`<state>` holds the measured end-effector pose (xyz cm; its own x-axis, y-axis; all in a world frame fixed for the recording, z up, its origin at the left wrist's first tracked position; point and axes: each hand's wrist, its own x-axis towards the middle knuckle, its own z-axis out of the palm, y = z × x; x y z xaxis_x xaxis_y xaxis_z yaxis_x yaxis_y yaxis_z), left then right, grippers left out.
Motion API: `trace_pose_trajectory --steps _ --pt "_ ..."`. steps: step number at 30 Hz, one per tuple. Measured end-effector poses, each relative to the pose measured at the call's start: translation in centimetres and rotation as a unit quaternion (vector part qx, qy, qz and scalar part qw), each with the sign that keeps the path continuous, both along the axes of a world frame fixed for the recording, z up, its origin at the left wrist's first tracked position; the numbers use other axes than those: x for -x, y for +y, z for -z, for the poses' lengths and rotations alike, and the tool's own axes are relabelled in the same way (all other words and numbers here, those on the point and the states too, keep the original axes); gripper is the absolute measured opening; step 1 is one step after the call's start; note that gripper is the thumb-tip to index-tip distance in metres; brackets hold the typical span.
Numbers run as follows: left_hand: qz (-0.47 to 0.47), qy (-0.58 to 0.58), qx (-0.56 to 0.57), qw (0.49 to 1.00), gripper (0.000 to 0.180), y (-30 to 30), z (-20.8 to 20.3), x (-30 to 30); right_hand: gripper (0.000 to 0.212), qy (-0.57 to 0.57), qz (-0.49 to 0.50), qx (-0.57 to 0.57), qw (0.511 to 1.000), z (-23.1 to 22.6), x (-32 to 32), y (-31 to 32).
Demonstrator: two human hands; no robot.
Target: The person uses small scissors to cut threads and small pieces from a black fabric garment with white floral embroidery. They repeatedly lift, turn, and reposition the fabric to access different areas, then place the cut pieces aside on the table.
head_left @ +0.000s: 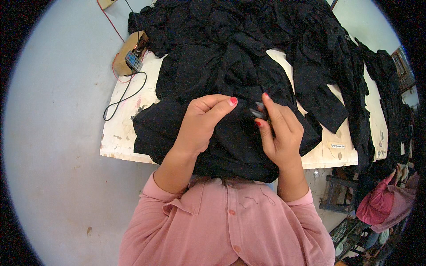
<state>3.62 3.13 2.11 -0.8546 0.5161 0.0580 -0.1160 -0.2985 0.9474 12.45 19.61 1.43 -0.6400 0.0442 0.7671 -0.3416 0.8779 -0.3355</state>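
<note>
Small tool [258,111] mostly behind fingers [271,116]

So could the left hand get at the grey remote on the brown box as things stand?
Probably yes, once it lets go: the left hand grips black fabric, and only bare tabletop and a black cable lie between it and the remote.

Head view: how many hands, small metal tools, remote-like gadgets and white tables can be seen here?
Hands: 2, left hand and right hand, both on black cloth
Small metal tool: 1, in right fingers
Remote-like gadget: 1
White table: 1
Total: 5
</note>
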Motion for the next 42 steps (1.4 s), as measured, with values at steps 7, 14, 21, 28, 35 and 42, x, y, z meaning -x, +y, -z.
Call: trace_pose_trajectory --steps 7,14,21,28,35,42 --pt "0.016 -0.003 0.007 1.000 0.013 0.4 0.1 -0.1 0.041 0.070 0.045 -0.077 0.994 -0.2 0.7 -0.6" --pt "0.004 0.035 -0.012 0.999 0.018 0.8 0.7 -0.1 0.040 0.074 0.058 -0.086 0.992 -0.1 1.2 -0.8" --pt "0.004 0.024 -0.001 1.000 0.013 0.6 0.7 0.0 0.039 0.068 0.067 -0.095 0.991 -0.2 1.3 -0.9" --pt "-0.023 0.015 -0.010 1.000 0.018 0.7 0.8 0.1 0.040 -0.055 -0.121 0.350 0.927 1.0 1.7 -2.0" --pt "-0.315 0.094 -0.028 0.944 0.022 -4.2 -2.1 4.8 0.016 -0.369 -0.290 0.344 0.813 0.0 -0.4 3.0" --pt "-0.411 0.086 -0.100 0.902 0.025 -9.3 -2.5 6.3 0.013 -0.214 -0.272 0.279 0.896 0.8 0.0 5.8"
